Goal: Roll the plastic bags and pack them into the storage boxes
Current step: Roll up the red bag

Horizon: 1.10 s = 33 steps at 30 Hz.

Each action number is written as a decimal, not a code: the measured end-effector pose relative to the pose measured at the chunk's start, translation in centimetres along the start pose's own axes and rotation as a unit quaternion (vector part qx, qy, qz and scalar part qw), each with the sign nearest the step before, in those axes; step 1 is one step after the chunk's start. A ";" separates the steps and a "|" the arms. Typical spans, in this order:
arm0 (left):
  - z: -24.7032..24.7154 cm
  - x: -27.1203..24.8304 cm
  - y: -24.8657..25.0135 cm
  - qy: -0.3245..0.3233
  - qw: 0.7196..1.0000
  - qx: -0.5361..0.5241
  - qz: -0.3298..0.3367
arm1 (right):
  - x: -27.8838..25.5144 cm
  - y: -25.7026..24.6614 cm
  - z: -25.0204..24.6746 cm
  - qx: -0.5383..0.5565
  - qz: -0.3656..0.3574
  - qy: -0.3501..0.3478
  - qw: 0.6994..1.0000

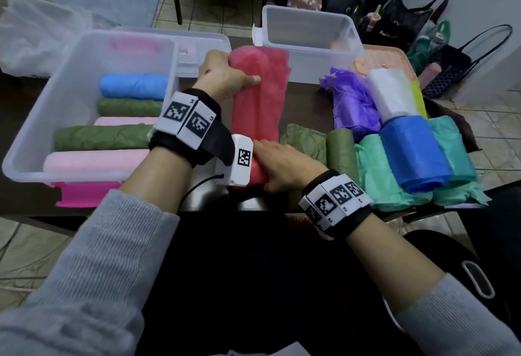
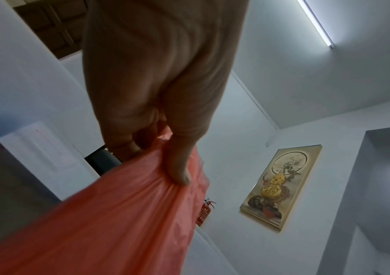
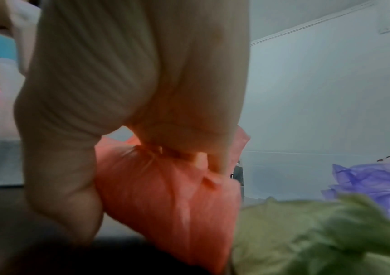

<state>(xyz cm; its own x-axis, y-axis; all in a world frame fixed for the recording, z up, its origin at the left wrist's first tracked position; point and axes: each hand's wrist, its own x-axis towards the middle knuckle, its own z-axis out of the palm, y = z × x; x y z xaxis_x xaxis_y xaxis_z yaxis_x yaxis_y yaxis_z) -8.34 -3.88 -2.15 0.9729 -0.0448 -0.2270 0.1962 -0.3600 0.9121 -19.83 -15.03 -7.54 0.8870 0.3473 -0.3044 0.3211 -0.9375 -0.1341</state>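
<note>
A red plastic bag (image 1: 260,107) lies stretched lengthwise on the dark table between my hands. My left hand (image 1: 222,73) grips its far end, thumb on top; in the left wrist view the fingers (image 2: 177,167) pinch the bunched red bag (image 2: 109,223). My right hand (image 1: 282,168) holds the near end; in the right wrist view the red bag (image 3: 165,195) is bunched inside its curled fingers (image 3: 212,160). The clear storage box (image 1: 31,135) with a pink latch at left holds several rolled bags, blue, green and pink. A second clear box (image 1: 307,65) stands behind.
A heap of bags lies at right: purple (image 1: 352,104), white (image 1: 390,96), blue (image 1: 414,155), teal (image 1: 377,169) and an olive roll (image 1: 339,147). A clear lid (image 1: 197,45) lies behind the left box. Handbags (image 1: 445,73) sit on the floor at far right.
</note>
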 end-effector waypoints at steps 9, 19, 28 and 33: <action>-0.3 0.1 0.3 0.143 0.953 0.227 0.139 | 1.0 -0.4 0.3 0.000 0.032 0.021 0.999; 2.9 0.5 -5.9 -0.264 0.834 0.479 0.074 | 1.3 -0.3 0.0 -0.002 -0.001 -0.027 1.000; 2.3 1.1 -8.0 -0.295 0.809 0.495 0.116 | 1.0 -1.2 -0.3 0.113 -0.034 -0.032 0.993; 2.3 0.5 -7.8 -0.282 0.820 0.483 0.127 | 0.9 -1.6 0.4 0.105 -0.033 -0.024 0.994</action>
<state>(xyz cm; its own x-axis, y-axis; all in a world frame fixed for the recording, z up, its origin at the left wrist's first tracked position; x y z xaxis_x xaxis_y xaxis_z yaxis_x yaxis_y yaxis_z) -9.63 -3.19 -10.19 0.7030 -0.5574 -0.4417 -0.4562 -0.8299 0.3211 -19.71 -13.26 -8.01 0.8479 0.4131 -0.3323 0.2972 -0.8894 -0.3474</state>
